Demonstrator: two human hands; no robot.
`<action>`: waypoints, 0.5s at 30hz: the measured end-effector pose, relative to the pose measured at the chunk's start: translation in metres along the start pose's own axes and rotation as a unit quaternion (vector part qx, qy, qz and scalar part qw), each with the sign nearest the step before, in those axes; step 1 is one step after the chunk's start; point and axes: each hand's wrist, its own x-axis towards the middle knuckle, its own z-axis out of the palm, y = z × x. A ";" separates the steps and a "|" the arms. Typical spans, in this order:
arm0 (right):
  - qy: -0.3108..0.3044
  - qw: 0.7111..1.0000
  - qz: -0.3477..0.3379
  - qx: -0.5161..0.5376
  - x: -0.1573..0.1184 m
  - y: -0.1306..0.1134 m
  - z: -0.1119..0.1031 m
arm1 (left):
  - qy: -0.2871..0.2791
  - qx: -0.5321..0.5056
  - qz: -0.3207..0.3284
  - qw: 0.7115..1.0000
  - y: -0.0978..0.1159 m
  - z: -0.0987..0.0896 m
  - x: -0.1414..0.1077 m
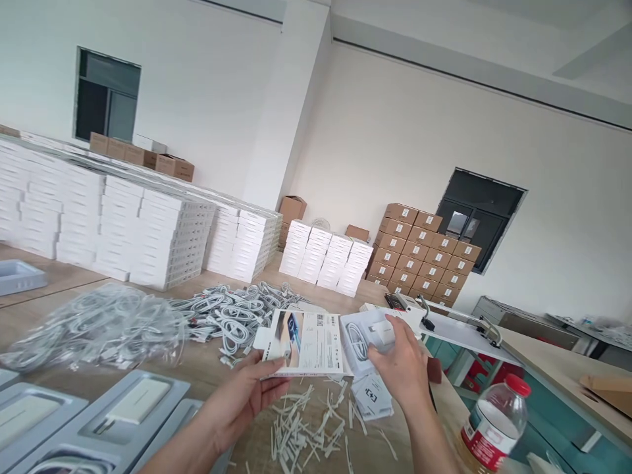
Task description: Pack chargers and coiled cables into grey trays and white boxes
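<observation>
My left hand (244, 398) grips a flat white printed box (318, 345) by its left end, thumb on top and fingers underneath. A picture and fine print cover the face toward me. At the box's right end, my right hand (402, 368) is closed on a pale plastic tray (364, 318), with the thumb at its near edge. The tray carries a coiled white cable (355, 341) and a white charger (381, 331), partly covered by my fingers. Whether the tray's left edge is inside the box, I cannot tell. Below lie white printed cards (372, 398).
Paper strips (309, 428) litter the near tabletop. Loose cables (237, 316) and a bag of cables (103, 322) lie beyond my left hand. Filled trays (118, 421) sit near left. A red-capped bottle (496, 421) stands at right. White box stacks (158, 230) line the back.
</observation>
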 end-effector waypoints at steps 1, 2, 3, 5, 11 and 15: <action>0.005 1.000 0.002 -0.003 0.000 0.000 0.001 | -0.007 0.007 -0.007 1.000 0.000 0.000 -0.001; 0.005 1.000 0.002 0.003 -0.001 -0.001 0.002 | -0.016 0.014 -0.016 1.000 -0.001 0.000 -0.002; 0.002 1.000 0.000 0.020 -0.002 -0.002 0.003 | -0.024 0.021 -0.026 0.999 -0.002 0.000 -0.002; -0.022 0.995 -0.017 0.093 -0.004 -0.007 0.007 | -0.041 0.025 -0.042 0.998 -0.005 -0.001 -0.003; -0.124 0.886 0.003 0.448 -0.017 -0.027 0.016 | -0.055 -0.052 0.006 0.997 -0.005 0.000 -0.003; -0.057 0.888 0.050 0.453 -0.026 -0.040 0.023 | -0.079 -0.092 0.042 0.992 -0.005 0.005 -0.005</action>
